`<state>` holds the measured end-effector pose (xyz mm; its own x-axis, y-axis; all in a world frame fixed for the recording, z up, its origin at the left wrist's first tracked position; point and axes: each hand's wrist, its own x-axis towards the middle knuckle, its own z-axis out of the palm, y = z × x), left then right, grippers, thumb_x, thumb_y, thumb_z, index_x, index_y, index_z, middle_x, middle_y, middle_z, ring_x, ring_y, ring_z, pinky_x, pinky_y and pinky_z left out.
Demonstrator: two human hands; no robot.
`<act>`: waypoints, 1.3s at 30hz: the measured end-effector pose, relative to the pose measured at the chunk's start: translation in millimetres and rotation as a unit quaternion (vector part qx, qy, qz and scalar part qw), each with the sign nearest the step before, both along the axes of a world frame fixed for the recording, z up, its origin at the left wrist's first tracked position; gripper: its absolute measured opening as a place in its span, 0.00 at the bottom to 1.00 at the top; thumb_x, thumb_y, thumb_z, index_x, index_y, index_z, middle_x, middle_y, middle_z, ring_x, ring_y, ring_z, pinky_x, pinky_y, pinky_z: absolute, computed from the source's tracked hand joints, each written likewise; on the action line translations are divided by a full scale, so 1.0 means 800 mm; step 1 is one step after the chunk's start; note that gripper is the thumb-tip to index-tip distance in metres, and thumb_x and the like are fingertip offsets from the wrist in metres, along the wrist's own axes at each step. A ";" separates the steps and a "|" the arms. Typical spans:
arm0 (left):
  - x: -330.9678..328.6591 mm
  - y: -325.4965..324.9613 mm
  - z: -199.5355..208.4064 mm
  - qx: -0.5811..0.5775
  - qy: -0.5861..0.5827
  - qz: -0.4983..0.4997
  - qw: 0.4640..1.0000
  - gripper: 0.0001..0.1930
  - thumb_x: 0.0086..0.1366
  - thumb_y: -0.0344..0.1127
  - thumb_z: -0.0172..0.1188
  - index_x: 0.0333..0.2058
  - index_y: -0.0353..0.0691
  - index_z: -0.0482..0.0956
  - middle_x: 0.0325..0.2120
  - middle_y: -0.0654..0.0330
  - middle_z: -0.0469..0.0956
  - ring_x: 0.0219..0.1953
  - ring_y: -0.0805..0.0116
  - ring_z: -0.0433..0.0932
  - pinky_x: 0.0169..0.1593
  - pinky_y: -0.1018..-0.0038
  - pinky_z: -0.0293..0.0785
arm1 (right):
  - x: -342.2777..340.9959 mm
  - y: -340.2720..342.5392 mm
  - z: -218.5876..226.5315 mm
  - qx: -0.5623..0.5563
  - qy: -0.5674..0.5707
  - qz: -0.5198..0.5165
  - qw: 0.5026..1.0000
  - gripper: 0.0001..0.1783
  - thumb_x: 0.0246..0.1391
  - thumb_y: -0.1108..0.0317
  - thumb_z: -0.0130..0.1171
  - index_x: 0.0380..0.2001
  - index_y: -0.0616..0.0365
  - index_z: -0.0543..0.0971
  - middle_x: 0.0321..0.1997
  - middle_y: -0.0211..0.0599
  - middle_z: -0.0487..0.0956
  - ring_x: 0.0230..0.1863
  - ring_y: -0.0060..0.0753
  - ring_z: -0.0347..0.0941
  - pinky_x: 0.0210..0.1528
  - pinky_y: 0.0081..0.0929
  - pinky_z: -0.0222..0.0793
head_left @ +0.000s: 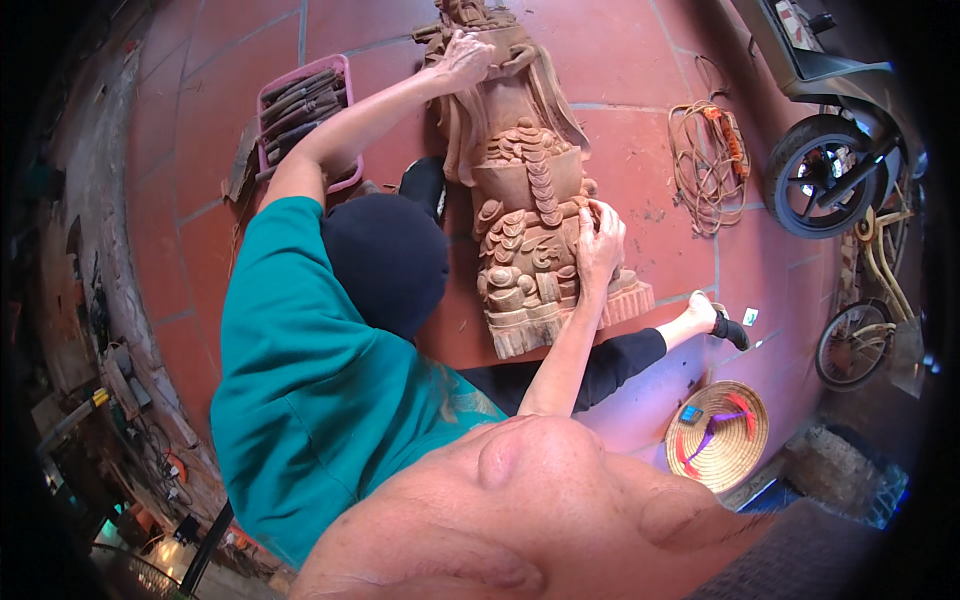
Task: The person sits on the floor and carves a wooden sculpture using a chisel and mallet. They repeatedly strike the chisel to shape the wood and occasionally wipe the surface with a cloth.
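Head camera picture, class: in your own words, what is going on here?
A person in a teal shirt sits on a red tiled floor over a large carved wooden statue lying flat. The left hand rests on the statue's far end; the right hand presses on its carved coins. A pink plastic basket of tools sits beside them, with a woven conical hat nearby.

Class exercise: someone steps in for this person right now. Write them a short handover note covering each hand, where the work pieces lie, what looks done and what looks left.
Left hand: resting on the upper end of the large reddish-brown carved wooden statue, which lies on the red tiled floor.
Right hand: flat on the carved coin relief near the base.
Neither hand holds a tool.
Pink plastic tray of chisels: on the floor, left of the statue.
Done: relief looks deeply carved.
Left: cannot tell from here.
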<state>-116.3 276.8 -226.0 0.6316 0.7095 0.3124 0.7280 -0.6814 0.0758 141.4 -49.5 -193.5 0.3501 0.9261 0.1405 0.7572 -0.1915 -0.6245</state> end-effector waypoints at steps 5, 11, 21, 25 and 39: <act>-0.020 0.030 0.012 -0.033 -0.113 0.073 0.990 0.07 0.55 0.33 0.59 0.26 0.40 0.84 0.28 0.49 0.84 0.36 0.50 0.84 0.41 0.52 0.73 | -0.001 0.002 0.003 0.005 -0.007 0.002 1.000 0.15 0.61 0.63 0.61 0.48 0.55 0.79 0.51 0.37 0.79 0.56 0.46 0.70 0.59 0.41 0.67; 0.002 0.002 -0.002 0.045 -0.036 -0.014 0.998 0.04 0.54 0.27 0.59 0.28 0.41 0.82 0.25 0.51 0.82 0.37 0.49 0.82 0.42 0.55 0.72 | 0.000 -0.002 0.004 0.003 -0.014 -0.003 1.000 0.14 0.61 0.62 0.61 0.48 0.55 0.80 0.50 0.37 0.80 0.56 0.45 0.70 0.59 0.40 0.67; -0.015 0.036 -0.019 0.071 -0.123 0.055 0.988 0.07 0.57 0.33 0.59 0.29 0.44 0.86 0.24 0.50 0.83 0.33 0.52 0.85 0.39 0.51 0.76 | -0.005 0.000 0.011 -0.001 -0.004 -0.002 1.000 0.14 0.61 0.63 0.61 0.48 0.56 0.80 0.50 0.37 0.80 0.55 0.44 0.70 0.58 0.40 0.67; -0.014 0.040 0.009 -0.134 -0.057 0.051 0.988 0.10 0.64 0.38 0.58 0.36 0.45 0.86 0.33 0.51 0.85 0.39 0.52 0.84 0.47 0.57 0.79 | -0.001 -0.001 0.008 -0.004 -0.002 -0.007 1.000 0.15 0.61 0.63 0.60 0.48 0.56 0.79 0.51 0.37 0.79 0.55 0.45 0.70 0.59 0.40 0.67; -0.052 0.059 -0.006 -0.174 -0.094 0.108 0.974 0.13 0.64 0.44 0.61 0.39 0.43 0.86 0.34 0.52 0.86 0.42 0.51 0.84 0.47 0.56 0.78 | -0.003 -0.001 0.008 0.002 0.003 -0.007 1.000 0.14 0.61 0.63 0.61 0.48 0.57 0.80 0.50 0.37 0.80 0.55 0.44 0.71 0.59 0.40 0.67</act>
